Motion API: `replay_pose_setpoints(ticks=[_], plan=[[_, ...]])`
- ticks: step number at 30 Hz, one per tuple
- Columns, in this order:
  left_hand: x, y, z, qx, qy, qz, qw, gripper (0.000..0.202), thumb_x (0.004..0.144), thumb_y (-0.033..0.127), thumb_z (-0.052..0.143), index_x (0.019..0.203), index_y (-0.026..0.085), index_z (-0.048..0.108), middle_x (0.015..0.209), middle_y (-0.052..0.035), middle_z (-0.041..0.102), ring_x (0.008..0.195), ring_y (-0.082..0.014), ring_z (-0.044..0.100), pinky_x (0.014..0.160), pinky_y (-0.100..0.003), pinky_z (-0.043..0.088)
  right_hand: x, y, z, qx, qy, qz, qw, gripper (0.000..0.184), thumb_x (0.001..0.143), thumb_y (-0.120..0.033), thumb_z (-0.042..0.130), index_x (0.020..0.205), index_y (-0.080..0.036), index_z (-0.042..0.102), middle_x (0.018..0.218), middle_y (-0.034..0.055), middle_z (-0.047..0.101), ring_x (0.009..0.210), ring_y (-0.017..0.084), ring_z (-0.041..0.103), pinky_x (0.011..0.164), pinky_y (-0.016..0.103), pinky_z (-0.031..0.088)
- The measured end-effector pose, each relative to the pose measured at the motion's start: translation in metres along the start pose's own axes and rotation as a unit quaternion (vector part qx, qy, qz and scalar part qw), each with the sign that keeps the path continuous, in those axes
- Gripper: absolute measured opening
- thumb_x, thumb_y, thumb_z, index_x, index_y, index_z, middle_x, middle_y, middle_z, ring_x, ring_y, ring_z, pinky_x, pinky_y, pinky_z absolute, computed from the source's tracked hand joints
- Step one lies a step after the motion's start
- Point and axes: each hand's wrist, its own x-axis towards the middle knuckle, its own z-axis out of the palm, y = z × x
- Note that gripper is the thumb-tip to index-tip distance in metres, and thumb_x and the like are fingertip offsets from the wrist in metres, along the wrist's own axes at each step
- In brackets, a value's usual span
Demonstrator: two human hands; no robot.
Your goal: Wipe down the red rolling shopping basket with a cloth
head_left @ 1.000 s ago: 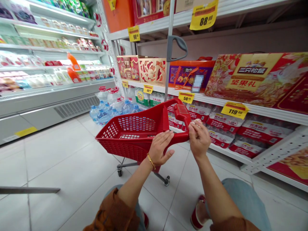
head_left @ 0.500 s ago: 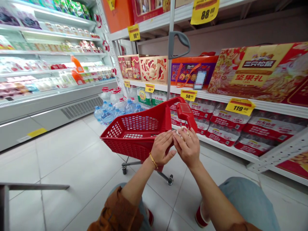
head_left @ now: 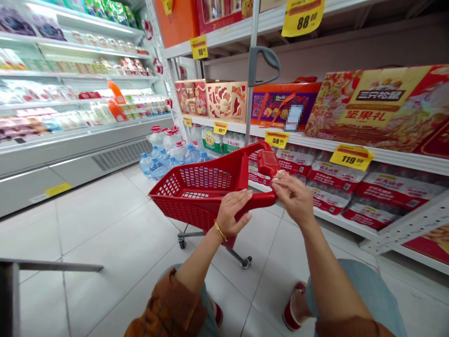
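A red plastic shopping cart (head_left: 196,194) on small wheels stands in front of me on the tiled floor, its basket bare inside. My left hand (head_left: 233,213), with a gold bangle at the wrist, rests against the cart's near rim, fingers stretched out. My right hand (head_left: 294,196) is at the cart's right corner just below the red handle block (head_left: 268,161), fingers pinched on a small pale thing I cannot make out. A grey pull handle (head_left: 261,65) rises on a pole above the cart.
Shelves on the right carry red gift boxes (head_left: 379,110), yellow price tags (head_left: 351,156) and packs of bottled water (head_left: 333,175). Big water bottles (head_left: 164,150) stand on the floor ahead. A chilled display case (head_left: 70,107) runs along the left. A grey metal bar (head_left: 52,267) juts in at lower left.
My right hand moved left to meet my left hand at the cart rim, then drew back right and up to the handle corner. My left hand stayed at the rim.
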Motion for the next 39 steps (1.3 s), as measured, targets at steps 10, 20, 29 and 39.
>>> replay_pose_setpoints(ticks=[10, 20, 29, 39], plan=[[-0.005, 0.007, -0.01, 0.04, 0.057, -0.011, 0.997, 0.044, 0.087, 0.029, 0.05, 0.13, 0.016, 0.054, 0.125, -0.0136, 0.065, 0.12, -0.0255, 0.059, 0.099, -0.044, 0.044, -0.009, -0.014, 0.012, 0.035, -0.013, 0.007, 0.999, 0.012, 0.086, -0.031, 0.064, 0.086, -0.024, 0.074, 0.091, 0.0056, 0.074, 0.091, 0.021, 0.07, 0.09, 0.039, 0.055], [0.001, 0.029, -0.005, 0.162, 0.1, 0.007, 0.982, 0.04, 0.087, 0.027, 0.05, 0.124, 0.011, 0.056, 0.118, -0.0159, 0.068, 0.114, -0.0256, 0.062, 0.102, -0.043, 0.045, -0.019, -0.038, 0.016, 0.014, -0.002, -0.004, 1.0, 0.013, 0.088, -0.03, 0.061, 0.088, -0.025, 0.073, 0.093, 0.0054, 0.073, 0.092, 0.021, 0.069, 0.086, 0.039, 0.058], [0.001, 0.056, 0.01, 0.184, 0.079, -0.036, 0.979, 0.054, 0.096, 0.033, 0.037, 0.143, 0.008, 0.037, 0.145, -0.0216, 0.045, 0.14, -0.0273, 0.037, 0.113, -0.048, 0.034, -0.028, -0.068, 0.021, 0.018, -0.017, 0.001, 1.0, 0.017, 0.092, -0.028, 0.056, 0.099, -0.024, 0.071, 0.1, 0.0078, 0.072, 0.103, 0.022, 0.067, 0.092, 0.041, 0.056], [-0.005, 0.064, 0.001, 0.186, 0.103, -0.06, 0.975, 0.042, 0.096, 0.025, 0.034, 0.133, 0.011, 0.048, 0.127, -0.0162, 0.062, 0.129, -0.0259, 0.051, 0.113, -0.052, 0.031, -0.04, -0.077, 0.037, 0.034, 0.013, -0.038, 0.999, 0.024, 0.092, -0.021, 0.055, 0.112, -0.025, 0.068, 0.115, 0.0081, 0.069, 0.133, 0.029, 0.048, 0.108, 0.061, 0.042]])
